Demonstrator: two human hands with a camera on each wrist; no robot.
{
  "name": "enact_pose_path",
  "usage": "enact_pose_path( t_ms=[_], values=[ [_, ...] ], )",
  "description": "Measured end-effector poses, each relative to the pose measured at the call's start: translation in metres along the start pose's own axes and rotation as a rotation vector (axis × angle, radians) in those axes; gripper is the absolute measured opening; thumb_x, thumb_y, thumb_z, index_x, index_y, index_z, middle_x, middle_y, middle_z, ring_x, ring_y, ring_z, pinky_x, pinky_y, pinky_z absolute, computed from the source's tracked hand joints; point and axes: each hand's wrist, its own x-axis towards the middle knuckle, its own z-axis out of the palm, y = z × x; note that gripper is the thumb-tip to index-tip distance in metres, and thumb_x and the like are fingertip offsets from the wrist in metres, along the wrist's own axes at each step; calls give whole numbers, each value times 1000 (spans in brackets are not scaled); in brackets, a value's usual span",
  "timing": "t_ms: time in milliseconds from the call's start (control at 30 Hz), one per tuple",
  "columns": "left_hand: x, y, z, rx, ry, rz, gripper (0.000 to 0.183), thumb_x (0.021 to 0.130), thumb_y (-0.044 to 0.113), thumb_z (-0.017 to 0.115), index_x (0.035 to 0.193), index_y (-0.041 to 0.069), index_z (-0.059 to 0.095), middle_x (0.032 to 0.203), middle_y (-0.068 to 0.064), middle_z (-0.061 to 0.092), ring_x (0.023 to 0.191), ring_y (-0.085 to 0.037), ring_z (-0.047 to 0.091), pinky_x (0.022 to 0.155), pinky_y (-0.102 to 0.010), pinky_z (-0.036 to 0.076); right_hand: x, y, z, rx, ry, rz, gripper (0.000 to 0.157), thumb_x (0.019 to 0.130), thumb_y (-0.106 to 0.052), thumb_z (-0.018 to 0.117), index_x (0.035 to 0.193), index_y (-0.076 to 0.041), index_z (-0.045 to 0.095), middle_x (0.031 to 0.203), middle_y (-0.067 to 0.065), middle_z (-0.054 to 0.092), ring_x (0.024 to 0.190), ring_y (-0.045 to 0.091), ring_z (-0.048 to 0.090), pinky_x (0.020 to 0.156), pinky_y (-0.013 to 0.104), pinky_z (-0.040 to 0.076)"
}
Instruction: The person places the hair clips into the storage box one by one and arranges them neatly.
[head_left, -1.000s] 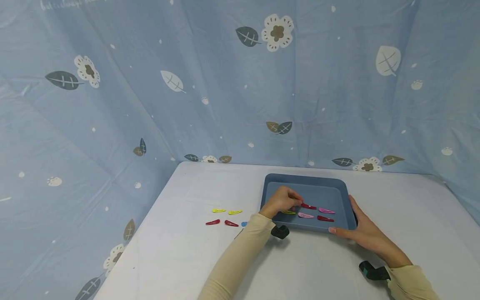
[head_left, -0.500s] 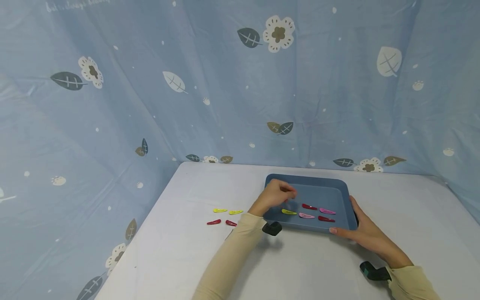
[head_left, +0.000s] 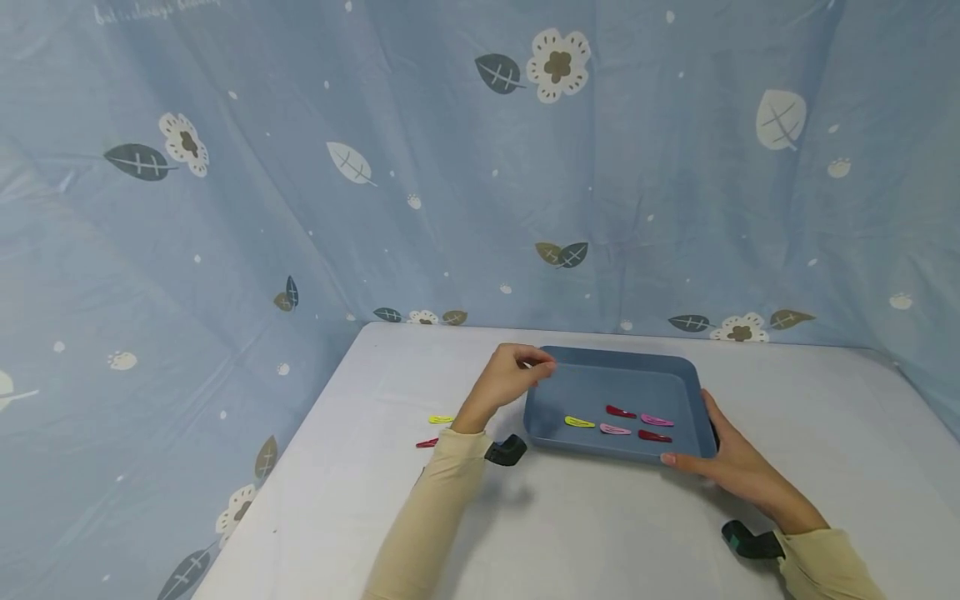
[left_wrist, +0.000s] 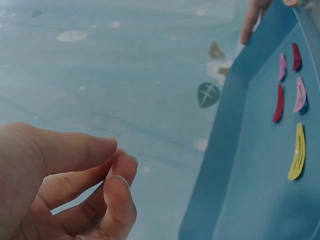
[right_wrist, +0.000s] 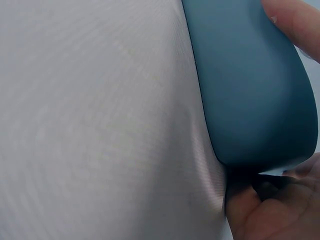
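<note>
My left hand [head_left: 510, 377] hovers at the left rim of the blue tray [head_left: 626, 385]. In the left wrist view its fingers are curled, the thumb and fingertips drawn together, and nothing shows between them. My right hand [head_left: 738, 467] grips the tray's near right corner, thumb on the front rim and fingers along the right side. Inside the tray lie snap hair clips: a yellow clip [head_left: 579, 422], a light pink clip [head_left: 615, 429], a brighter pink clip [head_left: 657, 419], a dark red clip [head_left: 620, 412] and another red clip [head_left: 655, 436].
Left of the tray, a yellow hair clip [head_left: 440, 419] and a red hair clip [head_left: 427, 443] lie on the white tablecloth [head_left: 600, 525], partly behind my left forearm. A patterned blue curtain [head_left: 450, 208] hangs behind and to the left of the table.
My left hand let go of a red hair clip in the tray and has moved left to the rim. Its forearm now hides more clips on the table. The right hand keeps its place.
</note>
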Motion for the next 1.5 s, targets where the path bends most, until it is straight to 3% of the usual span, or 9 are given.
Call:
enact_pose_path(
  t_ms=[200,433,600,833,1200,1333,1500],
  values=[
    [-14,-2,-16,26,44,40,17,93,27,66,103,16,74,97,-4,72,77,-28,65,68,-31,53,1,-1,1,-8,-2,1,122,82,-49,73,149,-26,-26,159,28,-8,140,59,8,94,76,28],
    [-30,-5,-41,25,132,45,17,93,24,66,103,13,74,94,-5,72,76,-30,65,69,-32,52,2,-1,2,-3,-5,-4,122,82,-49,73,149,-27,-26,159,28,-8,140,60,9,94,75,29],
    [-42,-11,-62,28,191,37,20,93,23,66,106,9,73,96,-8,71,72,-16,63,70,-34,53,2,-1,3,1,-3,-1,122,81,-49,73,149,-27,-26,159,28,-8,140,59,8,94,75,28],
    [-54,-28,-84,26,276,-60,23,92,24,66,107,8,72,97,-13,71,73,-19,63,68,-30,51,2,-1,3,-10,-6,4,122,82,-50,73,149,-26,-26,159,29,-8,139,60,9,94,75,29],
    [-61,-58,-96,120,355,-223,22,92,24,66,103,6,72,90,-11,71,84,-39,65,66,-27,49,2,1,2,-19,-3,31,123,81,-51,72,149,-28,-27,158,30,-7,139,60,9,94,76,27],
    [-61,-68,-99,136,351,-287,23,91,24,67,102,5,72,88,-11,71,82,-38,65,66,-28,49,2,0,2,-20,-7,31,122,81,-51,72,149,-27,-27,158,30,-8,139,60,8,93,77,27],
    [-57,-83,-99,192,338,-349,24,91,25,67,102,4,71,88,-9,72,75,-25,65,67,-29,49,1,-1,0,-16,-6,32,122,82,-51,72,149,-26,-27,158,30,-9,139,60,7,94,77,26]
  ],
)
